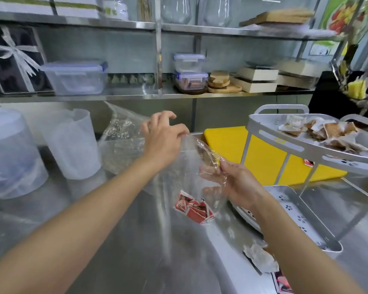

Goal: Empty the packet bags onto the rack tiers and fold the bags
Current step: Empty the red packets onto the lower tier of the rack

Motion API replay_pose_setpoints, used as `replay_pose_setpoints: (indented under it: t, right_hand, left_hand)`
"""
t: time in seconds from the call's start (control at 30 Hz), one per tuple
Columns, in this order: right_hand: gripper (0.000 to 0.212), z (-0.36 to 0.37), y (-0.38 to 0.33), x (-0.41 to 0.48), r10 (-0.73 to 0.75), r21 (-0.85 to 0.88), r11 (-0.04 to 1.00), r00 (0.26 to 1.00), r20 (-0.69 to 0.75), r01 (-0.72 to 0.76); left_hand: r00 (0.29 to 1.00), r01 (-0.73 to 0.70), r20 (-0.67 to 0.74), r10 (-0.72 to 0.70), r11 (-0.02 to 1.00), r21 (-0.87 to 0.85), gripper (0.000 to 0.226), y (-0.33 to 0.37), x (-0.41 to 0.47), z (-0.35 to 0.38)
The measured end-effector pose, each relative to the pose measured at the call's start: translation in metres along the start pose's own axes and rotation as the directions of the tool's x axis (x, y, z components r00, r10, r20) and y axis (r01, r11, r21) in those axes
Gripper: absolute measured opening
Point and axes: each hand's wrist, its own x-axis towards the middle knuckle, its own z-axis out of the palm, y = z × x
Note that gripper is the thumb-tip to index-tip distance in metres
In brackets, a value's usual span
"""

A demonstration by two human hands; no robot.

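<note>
Tubs (15,153) far left on the counter (115,240) aren't in our way, so ignore them. Left hand (164,139) pinches the top edge of the clear bag (179,177) btwn thumb and forefinger, other fingers loosely curled. Bag hangs over the counter w/ a clump of red packets (194,209) sitting in its bottom corner, so imo it's not emptied yet. Right hand (238,185) grasps the other side of the mouth, film draped over its fingers. Rack's on the right: top tier (310,152) already has brown packets (331,129), lower tier (285,196) is just beside the right hand. What we'd do: keep both grips on the rim and swing the mouth over the lower tier. Then lift the bottom corner so the packets slide out instead of spilling on the counter. Fold only once it's empty.
</note>
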Motion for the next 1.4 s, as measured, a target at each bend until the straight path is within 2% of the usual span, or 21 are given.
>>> replay_pose_setpoints:
  t: [0.03,0.1,0.13,0.23,0.27,0.37,0.43,0.57,0.67,0.73,0.8,0.87,0.93,1.0,1.03,1.1,1.17,1.27,1.33,1.4]
  right_hand:
    - [0.022,-0.004,0.004,-0.004,0.029,0.022,0.999,0.999,0.039,-0.03]
    - [0.047,-0.015,0.016,-0.01,0.049,0.099,0.993,0.994,0.095,-0.059]
    - [0.052,-0.02,0.022,-0.013,0.045,0.134,0.989,0.994,0.103,-0.058]
    - [0.07,-0.033,0.034,-0.026,0.013,0.261,0.964,0.993,0.121,-0.045]
    - [0.067,-0.037,0.036,-0.032,-0.009,0.3,0.954,0.993,0.117,-0.026]
    - [0.025,-0.046,0.042,-0.051,-0.073,0.327,0.944,0.996,0.055,0.051]
    - [0.026,-0.055,0.044,-0.065,-0.078,0.335,0.939,0.997,0.0,0.073]
    - [0.045,-0.082,0.051,-0.088,-0.044,0.361,0.928,0.989,-0.139,0.092]
    - [0.031,-0.094,0.054,-0.109,-0.107,0.466,0.852,0.95,-0.295,0.241]
    - [0.021,-0.099,0.051,-0.122,-0.173,0.502,0.783,0.904,-0.392,0.367]
    - [0.029,-0.111,0.054,-0.128,-0.217,0.534,0.697,0.85,-0.48,0.479]
    - [0.039,-0.126,0.06,-0.13,-0.221,0.569,0.596,0.796,-0.563,0.567]
    - [0.041,-0.129,0.059,-0.13,-0.185,0.587,0.528,0.757,-0.627,0.614]
    - [0.019,-0.123,0.054,-0.13,-0.159,0.596,0.462,0.723,-0.672,0.656]
    - [0.021,-0.12,0.051,-0.128,-0.115,0.611,0.424,0.709,-0.695,0.668]
    - [0.036,-0.112,0.044,-0.123,-0.044,0.627,0.365,0.685,-0.727,0.689]
    - [0.04,-0.103,0.042,-0.116,0.0,0.641,0.326,0.678,-0.735,0.695]
    - [0.041,-0.1,0.048,-0.109,0.066,0.667,0.293,0.682,-0.729,0.685]
    - [0.04,-0.101,0.049,-0.108,0.082,0.65,0.291,0.658,-0.748,0.702]
    - [0.037,-0.103,0.046,-0.11,0.1,0.614,0.358,0.625,-0.775,0.704]
  left_hand:
    - [0.999,0.034,0.034,-0.033,0.998,-0.048,0.017,0.007,-0.002,0.005]
    - [0.994,0.084,0.082,-0.073,0.986,-0.142,0.018,0.02,-0.007,0.019]
    - [0.991,0.101,0.102,-0.083,0.976,-0.192,0.02,0.027,-0.01,0.026]
    - [0.975,0.167,0.204,-0.086,0.892,-0.421,0.031,0.05,-0.02,0.045]
    - [0.969,0.189,0.235,-0.081,0.855,-0.483,0.04,0.058,-0.023,0.051]
    - [0.958,0.213,0.276,-0.07,0.82,-0.531,0.076,0.082,-0.036,0.068]
    - [0.953,0.215,0.299,-0.05,0.806,-0.552,0.085,0.097,-0.045,0.078]
    - [0.937,0.195,0.346,0.053,0.743,-0.64,0.087,0.122,-0.067,0.094]
    - [0.894,0.179,0.422,0.153,0.74,-0.649,0.086,0.14,-0.083,0.106]
    - [0.842,0.128,0.483,0.241,0.78,-0.612,0.086,0.149,-0.095,0.115]
    - [0.781,0.046,0.539,0.314,0.833,-0.551,0.086,0.156,-0.111,0.124]
    - [0.727,0.006,0.599,0.335,0.869,-0.494,0.088,0.159,-0.128,0.131]
    - [0.665,0.004,0.671,0.328,0.897,-0.442,0.097,0.16,-0.146,0.137]
    - [0.609,0.027,0.733,0.303,0.916,-0.4,0.108,0.162,-0.164,0.141]
    - [0.608,0.044,0.745,0.275,0.925,-0.378,0.113,0.164,-0.171,0.142]
    - [0.652,0.073,0.732,0.196,0.945,-0.318,0.111,0.169,-0.181,0.144]
    - [0.721,0.129,0.684,0.108,0.95,-0.286,0.095,0.177,-0.181,0.146]
    - [0.795,0.272,0.606,0.0,0.894,-0.356,0.073,0.181,-0.168,0.151]
    - [0.799,0.269,0.6,0.037,0.871,-0.411,0.068,0.174,-0.155,0.156]
    - [0.788,0.138,0.604,0.118,0.923,-0.36,0.072,0.163,-0.144,0.157]
